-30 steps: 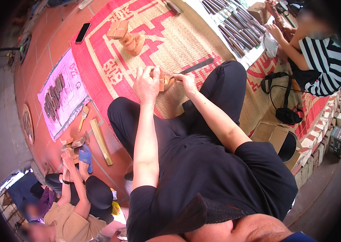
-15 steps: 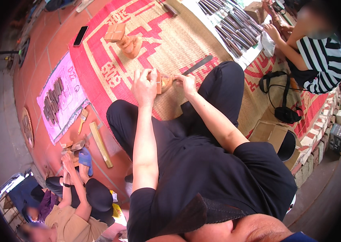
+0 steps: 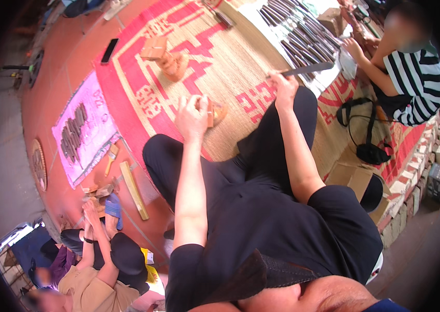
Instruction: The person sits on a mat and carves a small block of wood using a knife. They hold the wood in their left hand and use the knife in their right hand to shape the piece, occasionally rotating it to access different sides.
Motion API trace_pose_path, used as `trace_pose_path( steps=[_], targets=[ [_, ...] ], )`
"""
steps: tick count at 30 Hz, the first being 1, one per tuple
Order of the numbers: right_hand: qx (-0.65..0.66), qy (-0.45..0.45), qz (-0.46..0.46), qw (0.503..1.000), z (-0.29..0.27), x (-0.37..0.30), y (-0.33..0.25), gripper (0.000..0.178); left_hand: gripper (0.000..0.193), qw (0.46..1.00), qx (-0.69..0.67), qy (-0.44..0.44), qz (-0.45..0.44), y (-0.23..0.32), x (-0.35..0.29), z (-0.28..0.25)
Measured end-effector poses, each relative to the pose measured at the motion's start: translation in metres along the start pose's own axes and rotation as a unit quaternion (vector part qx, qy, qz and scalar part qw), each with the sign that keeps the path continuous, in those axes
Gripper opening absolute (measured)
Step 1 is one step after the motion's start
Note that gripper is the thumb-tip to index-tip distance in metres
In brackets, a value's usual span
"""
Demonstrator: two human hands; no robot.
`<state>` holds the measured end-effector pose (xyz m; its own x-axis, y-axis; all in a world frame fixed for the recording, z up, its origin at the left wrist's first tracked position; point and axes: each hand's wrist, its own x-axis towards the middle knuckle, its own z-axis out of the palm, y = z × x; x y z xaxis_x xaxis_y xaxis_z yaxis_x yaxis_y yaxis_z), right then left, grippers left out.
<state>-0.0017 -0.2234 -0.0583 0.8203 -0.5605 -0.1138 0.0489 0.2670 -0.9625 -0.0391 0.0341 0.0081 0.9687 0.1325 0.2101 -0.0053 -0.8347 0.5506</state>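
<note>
My left hand (image 3: 192, 118) is closed on a small reddish-brown carved wood piece (image 3: 217, 112), held low over the mat. Its fingers hide the piece's near-left side. Farther right, my right hand (image 3: 284, 88) is raised above my knee and grips a tool with a long, flat dark blade (image 3: 311, 68). The blade points right, toward a row of tools, and stands well apart from the wood. My fingers cover its handle, so its exact kind is unclear. A second wood carving (image 3: 173, 65), topped by a block, stands on the mat ahead of my left hand.
A red-and-tan woven mat (image 3: 230, 57) spreads ahead. Many dark-handled tools (image 3: 303, 39) lie on white cloth beside a person in stripes (image 3: 417, 78). Leftward are a phone (image 3: 109, 51), a pink cloth (image 3: 87, 130) with tools, a brush (image 3: 110, 158) and a seated person (image 3: 95, 275).
My right hand has moved away from the wood piece, up and to the right, and the dark blade has swung right with it. My left hand stays on the wood.
</note>
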Motion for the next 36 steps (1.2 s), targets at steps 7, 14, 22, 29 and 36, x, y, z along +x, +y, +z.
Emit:
trace_pose_path(
  steps=[7, 14, 22, 29, 36],
  targets=[
    [0.021, -0.087, 0.079, 0.993, 0.037, -0.024, 0.031, 0.009, 0.021, 1.0, -0.01, -0.003, 0.009, 0.0, 0.003, -0.007],
    [0.049, -0.108, 0.18, 0.977, 0.049, -0.025, 0.051, 0.011, 0.024, 1.0, -0.011, 0.012, 0.017, -0.003, 0.003, -0.003],
    [0.011, -0.138, 0.169, 0.976, 0.047, -0.029, 0.054, 0.008, 0.024, 1.0, -0.008, 0.01, 0.009, -0.001, -0.001, 0.0],
    [-0.002, -0.153, 0.167, 0.974, 0.045, -0.031, 0.056, 0.007, 0.025, 1.0, -0.01, 0.005, 0.009, 0.001, 0.002, -0.003],
    [-0.022, -0.164, 0.146, 0.975, 0.049, -0.036, 0.058, 0.008, 0.022, 1.0, -0.02, 0.017, 0.008, 0.001, 0.0, -0.003]
  ],
)
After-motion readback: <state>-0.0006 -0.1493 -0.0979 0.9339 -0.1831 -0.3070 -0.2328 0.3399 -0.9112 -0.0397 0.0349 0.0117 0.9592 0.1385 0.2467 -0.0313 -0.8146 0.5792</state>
